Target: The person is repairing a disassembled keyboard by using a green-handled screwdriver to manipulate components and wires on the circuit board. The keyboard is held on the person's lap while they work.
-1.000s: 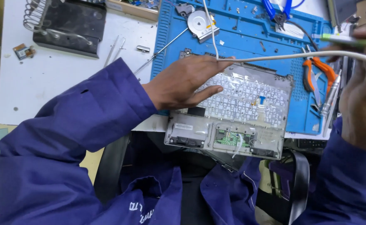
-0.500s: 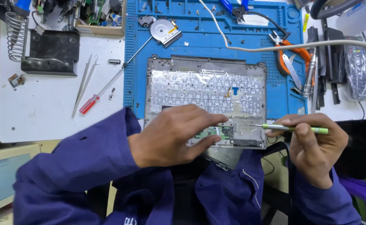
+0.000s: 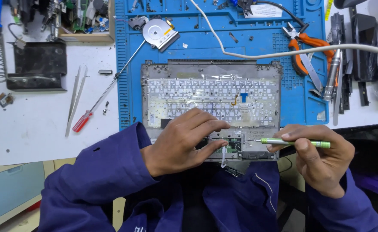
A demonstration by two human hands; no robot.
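1. Laptop keyboard shell, grey, lies underside up on blue mat; near edge overhangs mat toward the person's lap. Back of the key grid shows, w/ small blue tab + orange flex strip right of centre.
2. Small circuit board sits in near edge of shell, at the touchpad area; thin white ribbon hangs from it over the edge.
3. Left hand: palm down on near-left part of shell, fingers spread narrow, fingertips pressing at/just beside the board. Holds nothing.
4. Right hand: closed around green screwdriver, held approx. horizontal; metal tip points left, at right edge of the board. Contact w/ a screw: cannot tell.
5. Both sleeves dark blue.
6. On mat, beyond shell: round cooling fan top left; orange pliers top right; white cable runs across top and off to the right.
7. Off mat, left, on white surface: red-handled screwdriver w/ shaft reaching onto mat, tweezers just beside it, black holder w/ coil spring further left.
8. Right of mat: row of dark tools and parts, well apart from the hands.
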